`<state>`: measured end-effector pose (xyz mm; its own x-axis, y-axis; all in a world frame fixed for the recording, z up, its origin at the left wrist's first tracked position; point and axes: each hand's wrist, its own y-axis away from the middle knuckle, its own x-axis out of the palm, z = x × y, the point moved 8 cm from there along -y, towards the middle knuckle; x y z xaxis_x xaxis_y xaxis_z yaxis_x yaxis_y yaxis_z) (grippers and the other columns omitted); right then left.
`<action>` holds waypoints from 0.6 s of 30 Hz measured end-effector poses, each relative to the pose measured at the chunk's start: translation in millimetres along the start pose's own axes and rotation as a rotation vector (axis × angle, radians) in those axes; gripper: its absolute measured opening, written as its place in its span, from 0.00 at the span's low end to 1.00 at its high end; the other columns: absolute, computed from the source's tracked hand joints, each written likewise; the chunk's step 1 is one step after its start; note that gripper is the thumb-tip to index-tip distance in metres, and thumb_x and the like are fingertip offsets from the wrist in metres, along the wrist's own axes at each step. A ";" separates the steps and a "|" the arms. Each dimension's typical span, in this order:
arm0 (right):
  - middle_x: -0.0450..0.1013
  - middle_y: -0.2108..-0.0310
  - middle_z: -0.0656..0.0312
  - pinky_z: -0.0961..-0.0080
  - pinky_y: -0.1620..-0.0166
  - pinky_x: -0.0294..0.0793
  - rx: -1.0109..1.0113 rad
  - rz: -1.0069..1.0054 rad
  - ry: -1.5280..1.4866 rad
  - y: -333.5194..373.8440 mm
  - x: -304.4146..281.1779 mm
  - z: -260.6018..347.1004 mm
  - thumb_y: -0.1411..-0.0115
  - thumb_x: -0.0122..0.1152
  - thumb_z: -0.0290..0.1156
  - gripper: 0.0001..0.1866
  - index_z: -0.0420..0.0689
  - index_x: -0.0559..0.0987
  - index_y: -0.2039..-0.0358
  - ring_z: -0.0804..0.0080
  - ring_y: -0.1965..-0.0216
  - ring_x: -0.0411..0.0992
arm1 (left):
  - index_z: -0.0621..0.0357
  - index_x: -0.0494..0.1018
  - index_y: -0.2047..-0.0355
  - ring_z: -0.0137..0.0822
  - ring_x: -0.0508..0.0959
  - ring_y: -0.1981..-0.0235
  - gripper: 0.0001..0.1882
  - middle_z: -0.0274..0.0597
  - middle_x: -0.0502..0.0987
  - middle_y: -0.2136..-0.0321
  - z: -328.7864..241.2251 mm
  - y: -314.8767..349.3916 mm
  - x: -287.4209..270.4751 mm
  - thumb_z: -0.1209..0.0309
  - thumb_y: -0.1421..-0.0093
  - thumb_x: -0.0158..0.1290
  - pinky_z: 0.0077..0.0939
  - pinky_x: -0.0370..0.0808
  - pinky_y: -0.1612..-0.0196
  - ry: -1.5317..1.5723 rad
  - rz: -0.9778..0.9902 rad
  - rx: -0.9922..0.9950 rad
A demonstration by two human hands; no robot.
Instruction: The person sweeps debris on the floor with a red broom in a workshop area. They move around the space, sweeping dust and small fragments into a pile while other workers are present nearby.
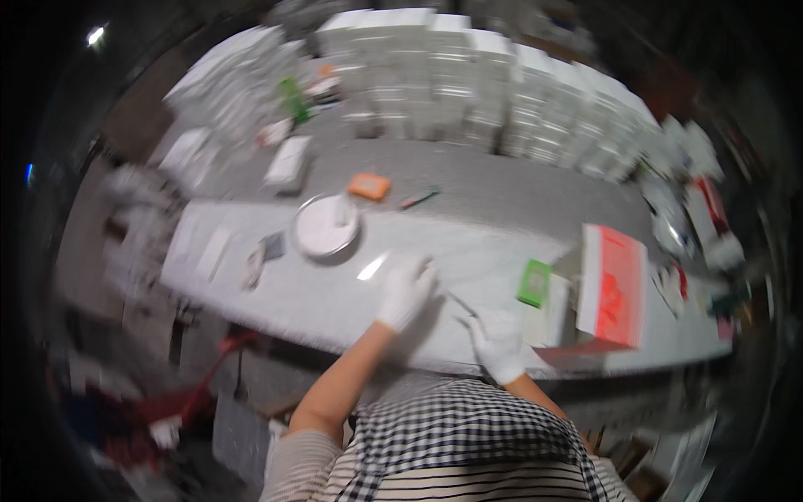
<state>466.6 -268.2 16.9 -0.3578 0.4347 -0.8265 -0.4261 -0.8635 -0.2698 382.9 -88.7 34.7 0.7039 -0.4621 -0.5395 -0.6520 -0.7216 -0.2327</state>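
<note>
My left hand (408, 291), in a white glove, is over the middle of the white work surface (293, 293). Its fingers look curled together, and blur hides what they may hold. A bright, glossy white patch (373, 267) shows just left of it; I cannot tell whether it is a thin piece or glare. To the right, my white-gloved right hand (500, 345) is closed around a slim dark tool (463, 304) that looks like tweezers. Its thin ends point toward my left hand.
A round dish (327, 227) with white contents stands beyond my left hand. Near it are an orange block (370, 186) and a pen-like tool (420, 197). On the right are a green box (534, 283) and a red-and-white carton (613, 286). Stacked white boxes (477, 88) line the back.
</note>
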 end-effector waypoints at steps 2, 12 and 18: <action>0.78 0.67 0.58 0.61 0.62 0.75 0.165 0.189 0.143 9.0 39.8 -30.2 0.38 0.52 0.39 0.15 0.52 0.81 0.54 0.63 0.65 0.76 | 0.63 0.76 0.54 0.51 0.80 0.60 0.17 0.57 0.79 0.62 5.6 6.6 17.8 0.65 0.40 0.54 0.39 0.75 0.53 0.038 0.033 0.046; 0.74 0.64 0.63 0.68 0.54 0.70 -0.006 -0.196 0.298 34.0 39.6 -39.9 0.43 0.53 0.36 0.09 0.50 0.79 0.64 0.67 0.57 0.71 | 0.69 0.76 0.53 0.39 0.80 0.64 0.17 0.53 0.80 0.63 -0.2 37.5 40.2 0.69 0.39 0.55 0.31 0.76 0.58 0.117 0.207 0.058; 0.75 0.63 0.61 0.66 0.57 0.73 0.085 -0.129 0.252 28.2 60.1 -30.6 0.40 0.51 0.37 0.12 0.47 0.79 0.61 0.65 0.61 0.74 | 0.74 0.68 0.45 0.39 0.77 0.56 0.24 0.54 0.77 0.54 15.9 45.2 27.2 0.68 0.37 0.54 0.30 0.75 0.52 0.262 0.311 -0.190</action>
<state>458.5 -274.2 -55.6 -0.0830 0.4532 -0.8876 -0.5262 -0.7763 -0.3471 368.1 -125.6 -3.4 0.5462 -0.7691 -0.3317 -0.7978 -0.5984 0.0738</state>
